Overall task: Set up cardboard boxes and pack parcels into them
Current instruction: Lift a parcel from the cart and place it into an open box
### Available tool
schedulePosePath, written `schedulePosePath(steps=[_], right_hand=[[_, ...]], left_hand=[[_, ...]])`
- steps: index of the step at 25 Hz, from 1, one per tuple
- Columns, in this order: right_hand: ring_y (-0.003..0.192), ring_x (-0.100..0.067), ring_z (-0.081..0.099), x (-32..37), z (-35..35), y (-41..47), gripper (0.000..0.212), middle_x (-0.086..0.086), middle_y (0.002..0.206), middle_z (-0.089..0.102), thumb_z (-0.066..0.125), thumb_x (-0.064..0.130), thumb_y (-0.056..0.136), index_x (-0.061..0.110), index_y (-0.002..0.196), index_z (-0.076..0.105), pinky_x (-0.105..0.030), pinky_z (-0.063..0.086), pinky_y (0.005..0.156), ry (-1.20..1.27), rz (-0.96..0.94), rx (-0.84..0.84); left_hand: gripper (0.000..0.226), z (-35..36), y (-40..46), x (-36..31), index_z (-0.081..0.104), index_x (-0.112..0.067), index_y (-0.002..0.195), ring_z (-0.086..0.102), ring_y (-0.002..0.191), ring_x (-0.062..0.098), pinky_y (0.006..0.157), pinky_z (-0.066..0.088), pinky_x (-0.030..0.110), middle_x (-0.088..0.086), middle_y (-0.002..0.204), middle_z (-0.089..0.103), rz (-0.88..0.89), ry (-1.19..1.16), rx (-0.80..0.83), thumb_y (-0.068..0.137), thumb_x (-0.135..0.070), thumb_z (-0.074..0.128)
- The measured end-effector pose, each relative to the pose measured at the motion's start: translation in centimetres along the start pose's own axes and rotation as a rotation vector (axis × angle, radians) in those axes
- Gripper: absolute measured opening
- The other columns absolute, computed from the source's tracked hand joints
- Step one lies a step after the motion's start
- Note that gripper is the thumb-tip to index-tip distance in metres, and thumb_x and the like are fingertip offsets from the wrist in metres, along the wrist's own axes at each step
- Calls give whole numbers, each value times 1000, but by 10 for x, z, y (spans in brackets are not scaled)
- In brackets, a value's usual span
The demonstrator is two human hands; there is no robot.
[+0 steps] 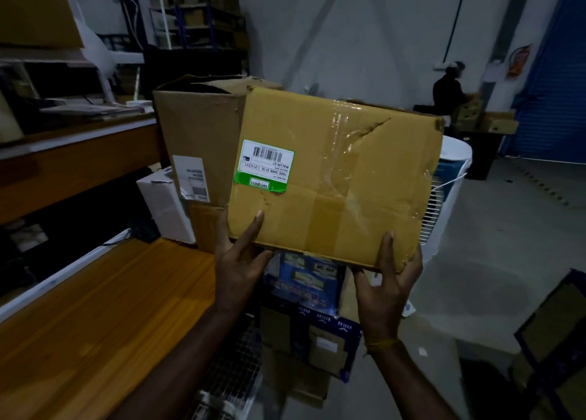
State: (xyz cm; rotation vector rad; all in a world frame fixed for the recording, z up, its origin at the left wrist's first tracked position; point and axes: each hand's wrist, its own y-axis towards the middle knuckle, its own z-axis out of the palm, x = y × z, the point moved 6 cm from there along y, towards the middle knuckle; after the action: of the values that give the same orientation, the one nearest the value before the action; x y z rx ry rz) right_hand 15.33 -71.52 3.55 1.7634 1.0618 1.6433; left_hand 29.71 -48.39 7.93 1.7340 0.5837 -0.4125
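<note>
I hold a sealed brown cardboard parcel [336,178] up in front of me, its taped face toward the camera. A white and green barcode label sits upside down on its left part. My left hand [238,257] grips the parcel's lower left corner, thumb on the front face. My right hand [389,276] grips the lower right corner, thumb up on the front. Behind the parcel to the left stands a taller open cardboard box [199,134] with its top flaps raised.
A wooden-topped table [104,318] runs along the left, with a shelf above it. A white box [165,203] sits beside the open box. Blue printed cartons [310,324] lie below the parcel. A white cooler [450,178] stands right, and a person [448,86] works far back.
</note>
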Motion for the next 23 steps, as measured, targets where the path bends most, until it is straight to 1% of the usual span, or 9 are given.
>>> schedulePosePath(steps=[3,5,8,12,14,16,17,20,23], right_hand=[[145,-33,23,27,-22,-15,88,-27,151,25,85,-11,66,9,143,47,-19,18,119,44,-44,-24],[145,-33,24,41,-35,-20,83,-26,150,26,85,-10,68,8,141,50,-21,19,120,96,-49,-7],[145,-29,24,51,-57,-20,81,-27,149,27,85,-6,69,7,142,50,-22,19,120,148,-49,20],[146,-20,22,46,-87,-16,96,-27,150,28,86,-6,68,23,148,42,-20,19,119,200,-28,33],[149,-25,20,40,-101,-15,103,-23,153,26,86,-4,69,37,149,36,-26,22,120,240,-12,60],[149,-31,20,34,-117,-16,105,-20,155,24,85,-1,70,43,150,33,-38,27,120,283,14,98],[149,-31,21,32,-123,-17,103,-20,156,24,85,1,72,44,150,33,-39,27,120,306,10,110],[149,-28,23,29,-132,-25,90,-20,156,25,81,16,77,44,149,35,-24,24,120,390,34,174],[150,-24,19,41,-127,-36,89,-15,159,21,85,10,75,30,149,41,-30,25,120,432,53,299]], left_hand=[[74,-33,-20,-20,58,-18,138,28,145,13,115,35,24,9,156,28,-8,54,-41,71,-1,86],[74,-51,-31,-32,56,-19,139,30,145,24,114,39,36,12,156,29,-28,69,-68,72,-5,86],[69,-64,-45,-62,57,-20,138,33,144,29,110,43,40,11,157,29,-6,76,-101,75,-12,83],[70,-64,-61,-107,58,-21,137,32,144,30,105,45,48,13,156,29,-9,139,-131,73,-8,85],[69,-64,-72,-129,58,-21,137,31,145,30,106,44,53,14,156,30,-26,172,-156,73,-14,83],[69,-62,-85,-152,58,-21,137,32,145,32,108,43,50,14,157,30,-44,207,-175,73,-15,82],[70,-62,-93,-163,57,-20,137,31,145,32,110,42,45,14,157,29,-55,229,-184,73,-14,83],[74,-71,-116,-192,56,-18,138,32,145,30,112,39,31,15,157,30,-80,334,-208,72,-10,87],[76,-93,-141,-212,56,-16,139,35,142,28,110,43,40,15,155,31,-130,432,-271,71,-6,88]])
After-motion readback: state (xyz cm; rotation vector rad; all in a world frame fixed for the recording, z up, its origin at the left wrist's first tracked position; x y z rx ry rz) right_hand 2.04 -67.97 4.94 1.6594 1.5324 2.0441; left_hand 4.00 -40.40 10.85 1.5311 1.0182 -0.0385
